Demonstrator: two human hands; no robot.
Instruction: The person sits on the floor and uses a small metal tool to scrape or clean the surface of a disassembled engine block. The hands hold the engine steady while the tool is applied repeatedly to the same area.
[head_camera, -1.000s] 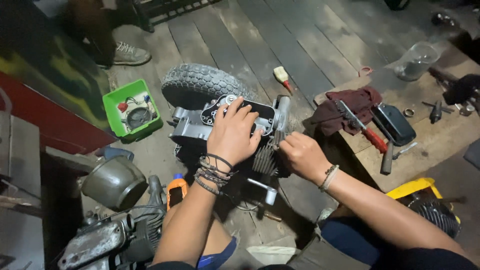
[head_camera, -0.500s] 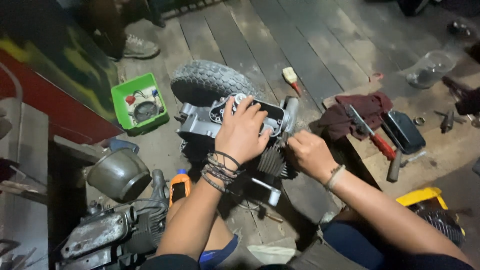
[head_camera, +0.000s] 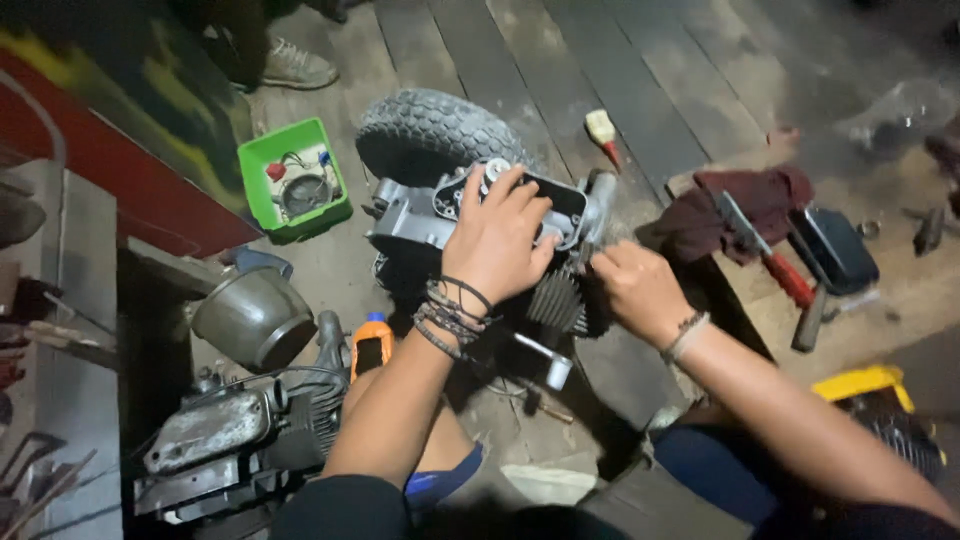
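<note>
Left hand (head_camera: 497, 243) spread flat over the grey engine casing (head_camera: 420, 215), fingers wide and pressing on its top, beside the small tyre (head_camera: 425, 130) on the plank floor. Right hand (head_camera: 640, 290) closed, fingers curled tight against the casing's finned cylinder (head_camera: 560, 300); held item hidden.

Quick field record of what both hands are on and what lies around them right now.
left hand: flat on top of the grey engine
right hand: at the engine's right side, by the finned cylinder
behind engine: small tyre
left of engine: green tray with small parts
right: dark red rag, red-handled tool
near left: second engine, orange bottle
</note>
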